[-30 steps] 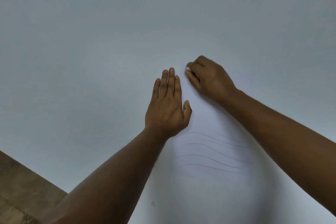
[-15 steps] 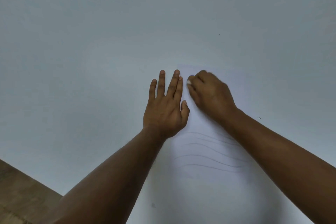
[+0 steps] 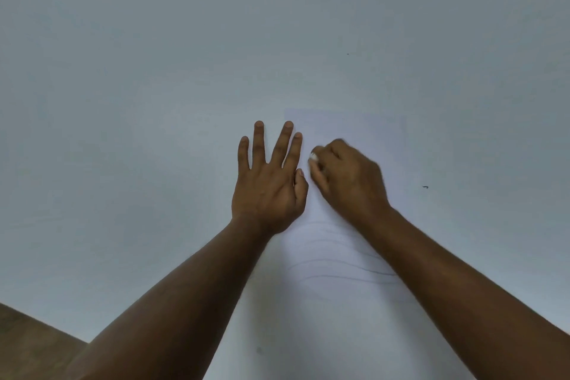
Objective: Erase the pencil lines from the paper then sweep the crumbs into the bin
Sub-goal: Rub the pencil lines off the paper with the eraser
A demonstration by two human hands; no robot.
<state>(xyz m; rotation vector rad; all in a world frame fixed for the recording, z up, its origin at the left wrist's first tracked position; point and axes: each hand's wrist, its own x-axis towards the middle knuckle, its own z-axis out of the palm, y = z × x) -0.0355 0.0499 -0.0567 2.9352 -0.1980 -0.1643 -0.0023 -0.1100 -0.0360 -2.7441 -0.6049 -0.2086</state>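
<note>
A white sheet of paper [image 3: 324,318] lies on the pale table, running from the near edge up to the middle. Several wavy pencil lines [image 3: 336,265] cross it just below my hands. My left hand [image 3: 268,185] lies flat with straight, spread fingers on the paper's left edge. My right hand [image 3: 348,179] is curled, slightly blurred, and pinches a small white eraser [image 3: 313,157] against the upper part of the sheet. No bin is in view.
The pale grey table [image 3: 154,102] fills most of the view. A small dark crumb [image 3: 425,187] lies right of the paper, another speck [image 3: 347,54] farther back. A brown floor [image 3: 27,342] shows past the table's lower left corner.
My right hand with the eraser has slid down the sheet toward me. My left hand's fingers have spread apart. The paper's top edge has come into sight.
</note>
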